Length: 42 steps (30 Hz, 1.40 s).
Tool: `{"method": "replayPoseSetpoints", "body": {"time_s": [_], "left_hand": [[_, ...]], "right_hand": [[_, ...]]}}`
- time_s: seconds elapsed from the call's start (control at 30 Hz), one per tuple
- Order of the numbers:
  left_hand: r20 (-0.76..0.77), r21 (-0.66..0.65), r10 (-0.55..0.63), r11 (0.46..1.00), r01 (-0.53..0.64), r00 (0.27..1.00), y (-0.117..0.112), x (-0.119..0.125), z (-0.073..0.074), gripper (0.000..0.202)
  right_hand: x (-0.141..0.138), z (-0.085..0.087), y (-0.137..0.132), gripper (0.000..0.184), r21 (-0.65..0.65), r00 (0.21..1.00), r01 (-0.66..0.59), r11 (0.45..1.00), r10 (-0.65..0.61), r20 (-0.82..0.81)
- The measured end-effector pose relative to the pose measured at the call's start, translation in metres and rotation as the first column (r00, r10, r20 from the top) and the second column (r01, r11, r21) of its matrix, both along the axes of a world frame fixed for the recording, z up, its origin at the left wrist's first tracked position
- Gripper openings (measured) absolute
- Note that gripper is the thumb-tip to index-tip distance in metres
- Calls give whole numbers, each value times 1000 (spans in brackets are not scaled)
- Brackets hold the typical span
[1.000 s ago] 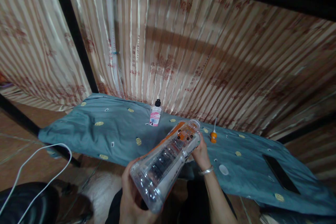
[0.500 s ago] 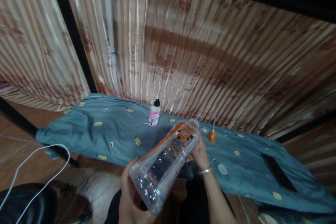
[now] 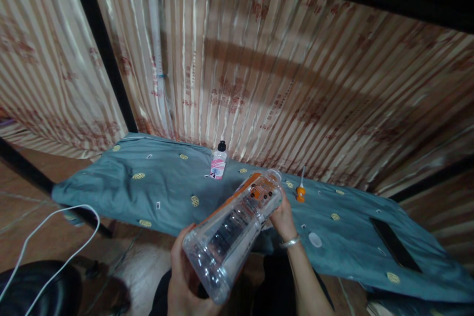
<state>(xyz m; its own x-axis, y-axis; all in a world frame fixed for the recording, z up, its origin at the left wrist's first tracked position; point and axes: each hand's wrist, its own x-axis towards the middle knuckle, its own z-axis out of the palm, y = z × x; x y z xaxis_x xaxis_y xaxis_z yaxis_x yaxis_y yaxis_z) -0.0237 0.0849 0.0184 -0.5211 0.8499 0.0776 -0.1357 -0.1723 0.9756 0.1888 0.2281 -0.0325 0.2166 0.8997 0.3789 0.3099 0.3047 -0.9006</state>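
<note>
A large clear plastic bottle (image 3: 233, 229) with an orange and white label is held tilted in front of me, its uncapped neck pointing away and to the right. My left hand (image 3: 185, 271) wraps round its base. Near the neck, my right hand (image 3: 283, 215) grips the far side; some of its fingers are hidden behind the bottle. On the teal cloth beyond stands a small bottle (image 3: 218, 164) with a black cap and a pink-white label. An orange pump top (image 3: 300, 193) with a pale tube rests to the right of the large bottle's neck.
The teal patterned cloth (image 3: 166, 182) covers a narrow surface. A dark phone-like slab (image 3: 394, 243) and a white round disc (image 3: 315, 240) lie on it at right. Striped curtain (image 3: 237, 69) hangs behind. Black posts (image 3: 107, 54) and a white cable (image 3: 55, 215) are at left.
The view has shifted very slightly. Both hands keep the same hold on the large bottle, and nothing else has visibly moved.
</note>
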Motion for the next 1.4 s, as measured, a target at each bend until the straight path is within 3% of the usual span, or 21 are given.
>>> {"method": "replayPoseSetpoints", "body": {"time_s": [0.33, 0.57, 0.7, 0.87, 1.23, 1.4], "left_hand": [[-27, -8, -25, 1000, 25, 999, -1, -2, 0, 99], [18, 17, -20, 1000, 20, 1000, -1, -1, -3, 98], [42, 7, -29, 1000, 28, 999, 0, 0, -3, 96], [-37, 28, -17, 999, 18, 999, 0, 1, 0, 96], [70, 12, -4, 1000, 3, 998, 0, 3, -1, 94], [61, 11, -8, 1000, 7, 998, 0, 3, 2, 95]], "right_hand": [[2, -4, 2, 57, 17, 1000, -18, 1000, 18, -9], [2, -5, 3, 61, 47, 999, 35, 998, -37, 40], [2, -6, 3, 54, 42, 1000, 4, 999, -5, 29], [3, -8, 3, 55, 55, 999, -1, 998, -1, 41], [3, -6, 3, 53, 42, 1000, 14, 999, -15, 25], [3, -8, 4, 60, 84, 998, 16, 996, -21, 64]]}}
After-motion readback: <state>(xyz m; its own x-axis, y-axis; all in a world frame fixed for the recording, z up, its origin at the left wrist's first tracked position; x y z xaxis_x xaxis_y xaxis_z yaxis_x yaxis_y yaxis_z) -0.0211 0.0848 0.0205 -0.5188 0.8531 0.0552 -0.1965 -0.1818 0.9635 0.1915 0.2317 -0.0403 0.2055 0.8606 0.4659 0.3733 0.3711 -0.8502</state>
